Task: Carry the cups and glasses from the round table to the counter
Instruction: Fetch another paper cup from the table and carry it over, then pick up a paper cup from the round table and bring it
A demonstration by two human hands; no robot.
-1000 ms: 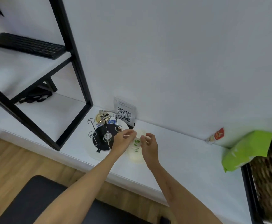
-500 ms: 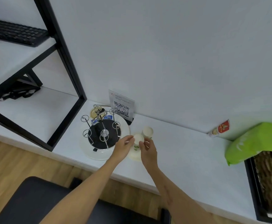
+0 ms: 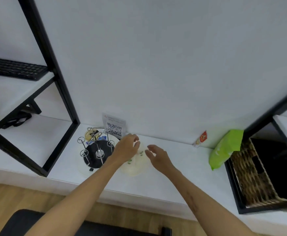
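Observation:
A white cup with a green leaf print point(image 3: 136, 163) stands on the white counter point(image 3: 178, 169), just right of the cup rack. It is blurred, and its wide pale end faces me. My left hand point(image 3: 126, 148) reaches over it, and its curled fingers pinch the cup's narrow far end. My right hand point(image 3: 158, 156) hovers just to the right of the cup, fingers relaxed and spread, holding nothing. A second small cup seen earlier behind this one is hidden by my left hand.
A metal cup rack point(image 3: 96, 150) on a black base stands left of the cup, with a QR sign point(image 3: 114, 127) behind it. A green bag point(image 3: 224, 148), a red packet point(image 3: 201, 138) and a wicker basket point(image 3: 251, 172) are right. Black shelf frame point(image 3: 60, 92) left.
My right hand has let go of the cup and drawn away to the right. My left hand stays on the cup's far end. My view has shifted slightly.

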